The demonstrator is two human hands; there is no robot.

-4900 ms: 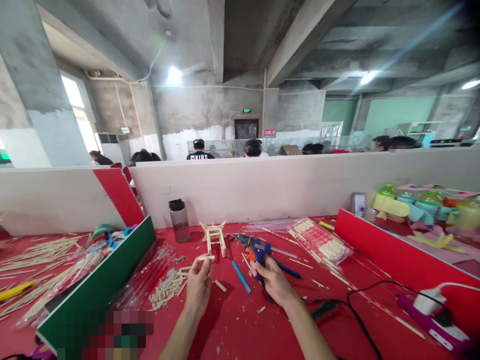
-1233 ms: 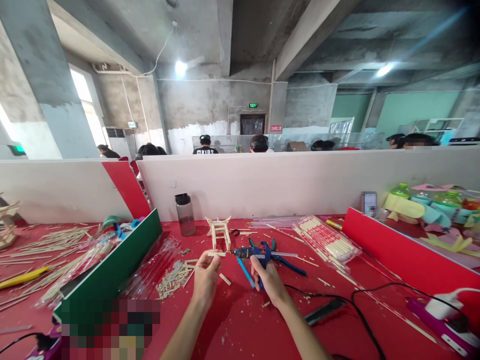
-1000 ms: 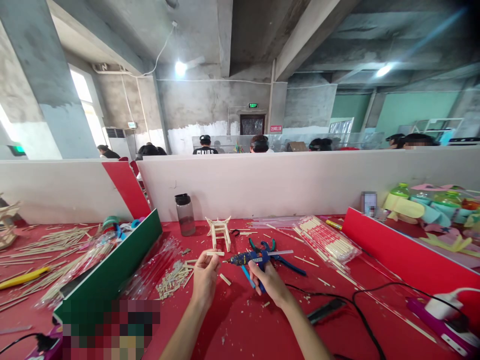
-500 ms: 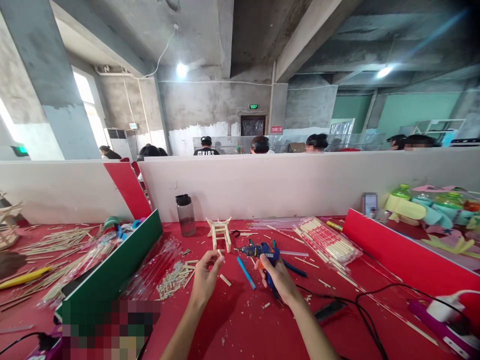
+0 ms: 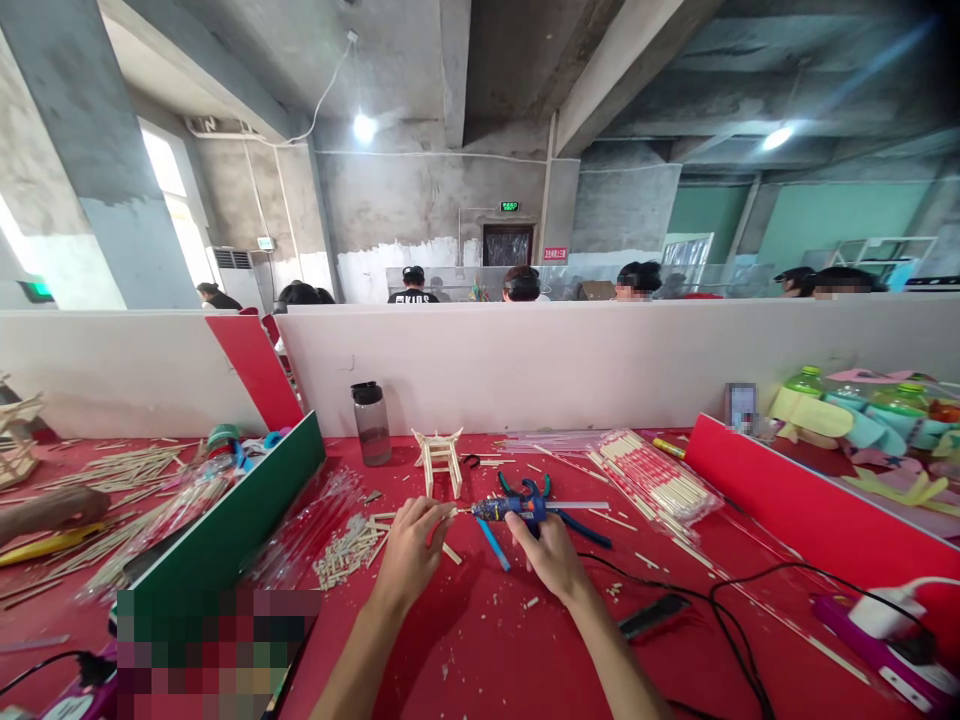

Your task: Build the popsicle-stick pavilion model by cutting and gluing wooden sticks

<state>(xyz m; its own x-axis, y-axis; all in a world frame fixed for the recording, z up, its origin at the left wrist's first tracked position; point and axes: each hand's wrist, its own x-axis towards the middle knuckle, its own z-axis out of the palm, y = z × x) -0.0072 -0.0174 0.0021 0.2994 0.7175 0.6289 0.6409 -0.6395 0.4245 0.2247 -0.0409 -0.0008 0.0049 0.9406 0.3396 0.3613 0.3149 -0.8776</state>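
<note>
At the far left, another person's hand [image 5: 75, 507] is reaching over loose sticks [image 5: 131, 468], just above a yellow tool [image 5: 52, 545]; what those fingers are doing is too unclear to tell. A green divider [image 5: 240, 500] is separating that place from this one. To its right, a heap of short cut pieces [image 5: 349, 558] is lying on the red bench [image 5: 480, 640], and a dark-lidded bottle [image 5: 373, 430] is standing behind.

Next, the left hand [image 5: 411, 550] is pinching a short stick [image 5: 454, 511], its fingers mostly covering it. Just behind, the stick frame [image 5: 441, 462] is standing upright, untouched, its legs already joined by crosspieces and its top corners flaring outward. So the main body is seemingly built, while the pinched stick is being held apart from it, not yet attached.

Right of that, the right hand [image 5: 551, 555] is gripping the glue gun [image 5: 499, 510], its fingers wrapping the handle and its nozzle pointing left at the stick; whether they are touching, or glue is flowing, I cannot tell. Gluing is apparently under way, with joining this piece being what remains. Pliers [image 5: 589, 530] are resting beyond, and a packet of sticks [image 5: 652, 478] is lying farther right, apparently holding plenty of stock.
</note>
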